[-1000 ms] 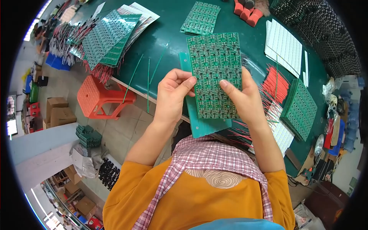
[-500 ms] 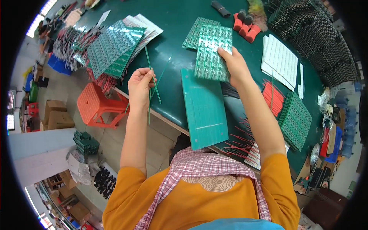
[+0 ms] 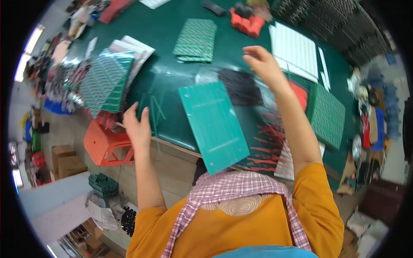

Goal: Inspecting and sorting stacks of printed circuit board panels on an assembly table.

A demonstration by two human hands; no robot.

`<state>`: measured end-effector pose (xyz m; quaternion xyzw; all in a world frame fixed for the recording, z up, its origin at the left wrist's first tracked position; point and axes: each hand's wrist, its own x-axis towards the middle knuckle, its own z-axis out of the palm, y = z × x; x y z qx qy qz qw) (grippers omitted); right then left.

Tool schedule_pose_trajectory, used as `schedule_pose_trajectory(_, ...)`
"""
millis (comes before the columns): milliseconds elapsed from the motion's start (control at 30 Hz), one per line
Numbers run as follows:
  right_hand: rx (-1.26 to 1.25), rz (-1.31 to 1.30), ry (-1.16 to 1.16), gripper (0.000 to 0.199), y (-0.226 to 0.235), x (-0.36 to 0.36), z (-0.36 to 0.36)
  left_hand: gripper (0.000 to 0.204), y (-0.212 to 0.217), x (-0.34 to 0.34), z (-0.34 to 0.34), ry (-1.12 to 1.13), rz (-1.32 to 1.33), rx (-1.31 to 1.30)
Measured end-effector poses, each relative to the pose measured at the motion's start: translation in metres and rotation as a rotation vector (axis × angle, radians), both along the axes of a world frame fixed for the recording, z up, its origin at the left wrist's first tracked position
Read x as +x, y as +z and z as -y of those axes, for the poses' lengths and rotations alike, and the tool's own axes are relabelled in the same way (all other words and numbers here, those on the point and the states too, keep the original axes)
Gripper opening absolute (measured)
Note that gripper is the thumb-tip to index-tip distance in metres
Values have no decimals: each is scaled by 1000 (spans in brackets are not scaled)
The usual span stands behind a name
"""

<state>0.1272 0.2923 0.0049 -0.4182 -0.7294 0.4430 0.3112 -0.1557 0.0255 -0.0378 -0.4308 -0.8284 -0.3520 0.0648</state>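
Observation:
My left hand, fingers apart and holding nothing, is over the table's near edge at the left. Beside it several thin green strips lie loose on the dark green table. My right hand is raised with fingers spread and nothing in it, over the far side of a bundle of thin black pieces. Between my hands a flat green board with shallow lengthwise grooves reaches toward my apron. Beyond it rests a small pile of green circuit board panels.
At the left sits a stack of patterned panels above a red stool. To the right are white sheets, red wires, a stack of green panels and loose red wires. Dark stacked panels rise at the far right.
My right hand has let go of the circuit board panel, which now lies on the far pile. My left hand has released the green strips and moved down and left.

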Motion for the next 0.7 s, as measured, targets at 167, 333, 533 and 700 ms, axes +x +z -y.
schedule_pose_trajectory(167, 131, 176, -438, 23, -8, 129, 14, 57, 11, 31, 22, -51, -150, -203)
schedule_pose_trajectory(333, 168, 684, -428, 26, -9, 142, 49, 41, -1, 31, -10, -95, -212, -213)
schedule_pose_trajectory(533, 192, 902, -424, 26, -13, 125, 51, 39, 6, 18, -28, -89, -129, -227)
schedule_pose_trajectory(700, 235, 870, -531, 28, -24, 131, 45, 45, 13, 26, -1, -4, -176, -260)
